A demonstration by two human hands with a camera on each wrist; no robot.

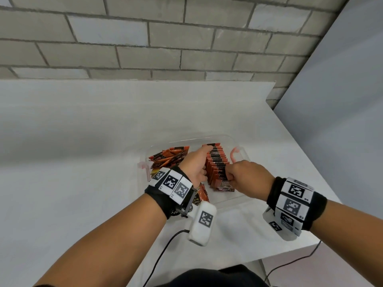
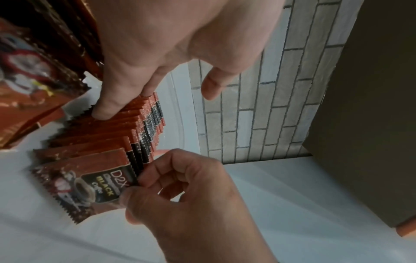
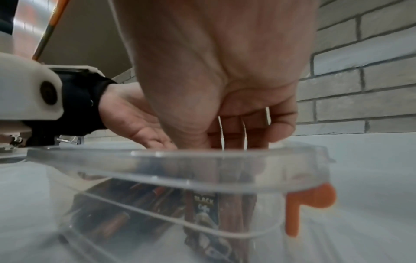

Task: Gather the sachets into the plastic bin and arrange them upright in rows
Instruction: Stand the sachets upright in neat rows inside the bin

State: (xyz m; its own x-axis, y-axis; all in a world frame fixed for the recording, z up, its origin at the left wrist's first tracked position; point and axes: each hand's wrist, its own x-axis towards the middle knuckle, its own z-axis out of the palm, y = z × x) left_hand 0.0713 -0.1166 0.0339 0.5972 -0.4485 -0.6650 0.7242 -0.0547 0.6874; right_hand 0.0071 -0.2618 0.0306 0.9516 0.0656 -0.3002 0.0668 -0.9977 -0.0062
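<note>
A clear plastic bin sits on the white table. In its right half, orange-and-black sachets stand upright in a row that runs front to back. My left hand lies along the row's left side, and its straight fingers press on the sachet tops. My right hand pinches the top edge of the front sachet, marked D2X Black Coffee, between thumb and curled fingers. In the right wrist view the row shows through the bin wall.
Loose sachets lie in a heap in the bin's left half, and a few more sit under my left wrist. Orange clips hang on the bin's sides. A brick wall backs the table. The table's edge runs close on the right.
</note>
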